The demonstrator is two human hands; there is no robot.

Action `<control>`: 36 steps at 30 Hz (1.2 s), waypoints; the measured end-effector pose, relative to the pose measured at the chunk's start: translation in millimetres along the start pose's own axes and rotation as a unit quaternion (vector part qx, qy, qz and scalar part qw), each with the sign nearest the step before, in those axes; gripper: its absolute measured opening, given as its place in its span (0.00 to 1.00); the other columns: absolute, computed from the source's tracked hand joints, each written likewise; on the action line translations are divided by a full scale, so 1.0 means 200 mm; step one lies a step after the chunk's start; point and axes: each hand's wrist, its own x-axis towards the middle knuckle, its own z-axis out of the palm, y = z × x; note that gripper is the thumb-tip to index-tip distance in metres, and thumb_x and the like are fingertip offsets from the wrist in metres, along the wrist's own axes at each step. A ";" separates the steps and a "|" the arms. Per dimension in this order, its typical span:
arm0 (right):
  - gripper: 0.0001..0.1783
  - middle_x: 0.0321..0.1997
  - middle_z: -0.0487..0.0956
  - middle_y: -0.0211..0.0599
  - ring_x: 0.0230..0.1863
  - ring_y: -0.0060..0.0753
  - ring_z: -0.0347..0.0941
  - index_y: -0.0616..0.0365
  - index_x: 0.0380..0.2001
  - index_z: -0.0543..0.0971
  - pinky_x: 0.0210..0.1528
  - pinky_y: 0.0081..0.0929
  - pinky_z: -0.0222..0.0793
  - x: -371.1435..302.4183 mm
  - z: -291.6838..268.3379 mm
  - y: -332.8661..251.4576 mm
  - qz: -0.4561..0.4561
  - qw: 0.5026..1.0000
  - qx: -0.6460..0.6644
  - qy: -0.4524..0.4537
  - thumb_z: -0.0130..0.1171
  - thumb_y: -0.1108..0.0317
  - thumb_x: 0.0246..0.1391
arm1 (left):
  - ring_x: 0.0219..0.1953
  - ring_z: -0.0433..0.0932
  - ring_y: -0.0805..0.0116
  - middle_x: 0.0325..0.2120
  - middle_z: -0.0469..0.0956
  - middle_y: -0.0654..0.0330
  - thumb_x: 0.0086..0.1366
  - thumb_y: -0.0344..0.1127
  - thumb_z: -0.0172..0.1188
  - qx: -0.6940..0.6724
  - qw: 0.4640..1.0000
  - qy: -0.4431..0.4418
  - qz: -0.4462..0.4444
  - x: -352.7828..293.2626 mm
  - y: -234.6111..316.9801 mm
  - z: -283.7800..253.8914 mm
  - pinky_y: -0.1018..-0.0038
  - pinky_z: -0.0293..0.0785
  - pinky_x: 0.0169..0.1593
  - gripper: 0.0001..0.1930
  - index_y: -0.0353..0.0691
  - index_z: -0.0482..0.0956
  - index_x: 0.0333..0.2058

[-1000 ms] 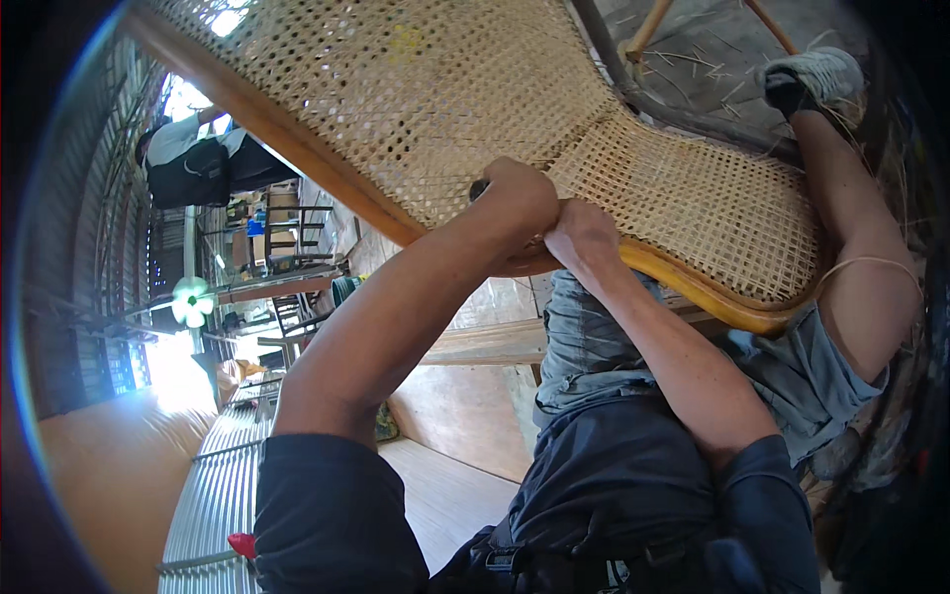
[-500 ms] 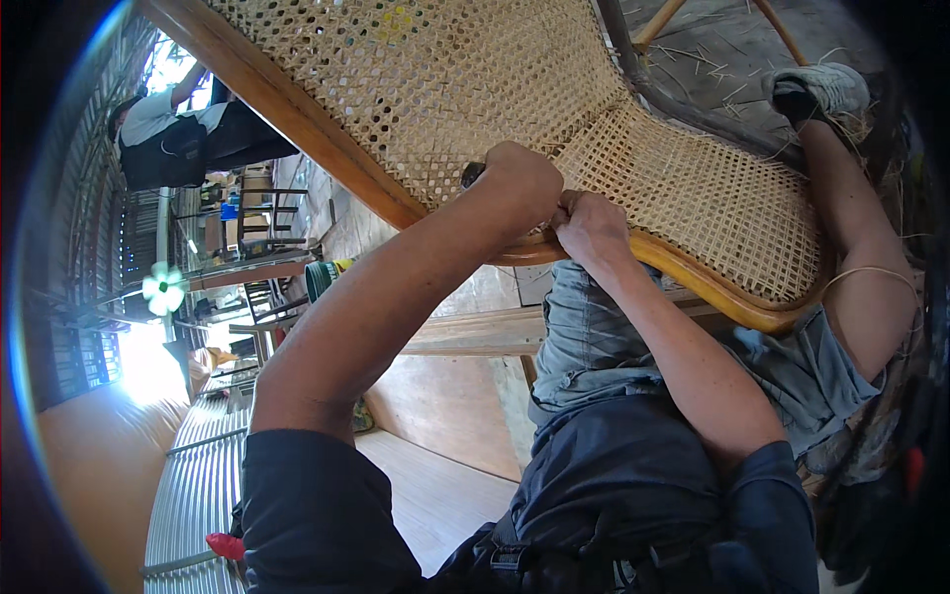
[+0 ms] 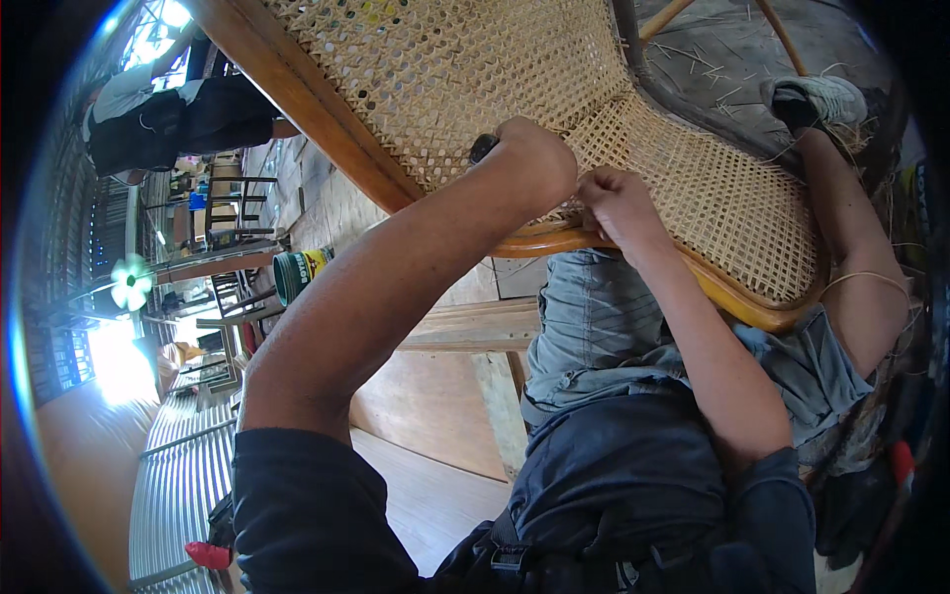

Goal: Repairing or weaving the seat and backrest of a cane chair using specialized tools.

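Observation:
A chair with a woven cane surface (image 3: pixel 722 213) and a varnished wooden frame (image 3: pixel 322 121) leans across my lap. My left hand (image 3: pixel 542 163) is closed in a fist over the weave near the frame's bend. A dark, rounded handle end (image 3: pixel 482 148) sticks out of that fist; the rest of the tool is hidden. Just to its right, my right hand (image 3: pixel 621 205) has its thumb and fingertips pinched together above the frame's edge. Whatever lies between those fingertips is too small to make out.
My bare leg and pale shoe (image 3: pixel 836 101) are beside the chair at right, with a thin cane strand (image 3: pixel 866 273) looped over the leg. Cane scraps litter the floor (image 3: pixel 708 64). A green tub (image 3: pixel 294 275) and another person (image 3: pixel 163 124) are at left.
My right hand has shifted slightly right, opening a gap from my left fist, and its fingers have lifted. The left fist keeps the handle. The whole view has shifted a little.

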 end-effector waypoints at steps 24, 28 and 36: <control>0.12 0.36 0.77 0.53 0.42 0.51 0.73 0.59 0.36 0.77 0.44 0.40 0.68 0.00 0.09 0.02 -0.125 0.946 -0.300 -0.016 0.50 0.69 0.48 | 0.35 0.80 0.60 0.32 0.81 0.57 0.49 0.36 0.59 -0.028 0.997 -0.073 0.007 -0.02 0.00 -0.09 0.66 0.75 0.36 0.11 0.44 0.83 0.32; 0.11 0.36 0.77 0.52 0.41 0.51 0.74 0.59 0.33 0.78 0.43 0.40 0.69 -0.02 0.08 -0.04 -0.057 0.951 -0.303 0.000 0.49 0.70 0.48 | 0.35 0.80 0.60 0.31 0.81 0.56 0.49 0.34 0.58 -0.031 0.996 -0.080 -0.002 -0.02 0.00 -0.10 0.65 0.75 0.35 0.10 0.42 0.83 0.32; 0.14 0.35 0.78 0.53 0.42 0.54 0.74 0.59 0.33 0.78 0.44 0.45 0.69 0.04 0.19 0.10 -0.066 0.949 -0.299 0.080 0.43 0.69 0.50 | 0.34 0.80 0.59 0.30 0.80 0.54 0.53 0.31 0.53 -0.006 1.000 -0.018 -0.004 -0.05 0.03 -0.03 0.65 0.75 0.34 0.09 0.39 0.82 0.29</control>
